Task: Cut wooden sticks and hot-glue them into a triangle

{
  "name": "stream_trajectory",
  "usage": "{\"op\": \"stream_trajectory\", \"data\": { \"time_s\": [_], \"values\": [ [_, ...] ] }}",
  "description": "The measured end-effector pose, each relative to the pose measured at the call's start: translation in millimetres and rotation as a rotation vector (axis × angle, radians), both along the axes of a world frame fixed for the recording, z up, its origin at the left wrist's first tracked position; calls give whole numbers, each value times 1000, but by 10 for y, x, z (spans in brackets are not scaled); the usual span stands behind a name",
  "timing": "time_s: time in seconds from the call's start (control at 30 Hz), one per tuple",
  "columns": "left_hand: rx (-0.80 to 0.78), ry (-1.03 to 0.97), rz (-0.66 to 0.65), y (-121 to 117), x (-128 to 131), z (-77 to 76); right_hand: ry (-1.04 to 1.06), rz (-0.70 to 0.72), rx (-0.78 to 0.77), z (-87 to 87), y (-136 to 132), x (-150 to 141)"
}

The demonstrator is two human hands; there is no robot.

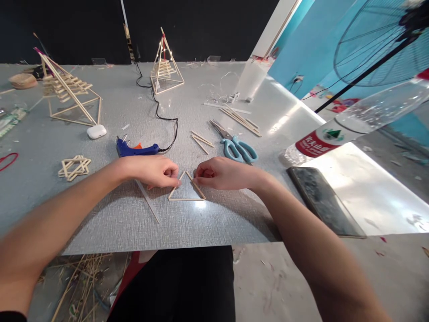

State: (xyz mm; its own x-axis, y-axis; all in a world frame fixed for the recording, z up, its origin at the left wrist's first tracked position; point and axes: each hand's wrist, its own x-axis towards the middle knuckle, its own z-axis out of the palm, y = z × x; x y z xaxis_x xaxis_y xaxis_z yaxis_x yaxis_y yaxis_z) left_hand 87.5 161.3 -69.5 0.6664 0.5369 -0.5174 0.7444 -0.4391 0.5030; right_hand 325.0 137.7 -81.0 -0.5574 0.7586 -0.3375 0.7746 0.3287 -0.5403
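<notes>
Three short wooden sticks lie flat on the table as a triangle, its bottom stick (186, 199) running along the side nearest me. My left hand (159, 171) pinches the left stick (173, 189) near its upper part. On the other side, my right hand (217, 173) has its fingers closed on the right stick (197, 188). The upper ends of both sticks come close together at the top; whether they touch is hard to make out. Beyond my left hand lies a blue glue gun (139, 149), and beyond my right hand rest light-blue-handled scissors (236, 147).
Loose sticks (240, 120) lie farther back. A stick star (74, 167) and two pyramid frames (166, 67) (72, 91) stand left and behind. A white earbud case (96, 131), a phone (325, 199) and a large water bottle (335, 132) are on the table. A clear glue stick (149, 203) lies near my left forearm.
</notes>
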Motion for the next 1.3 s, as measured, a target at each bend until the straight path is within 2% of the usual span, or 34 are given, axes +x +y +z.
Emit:
{"op": "stream_trajectory", "data": {
  "time_s": [0.37, 1.3],
  "values": [
    [43, -12, 5, -17, 25, -14, 19, -21, 43, -39, -1, -32],
    [49, -16, 18, -19, 30, -24, 47, -38, 5, -40, -13, -33]
  ]
}}
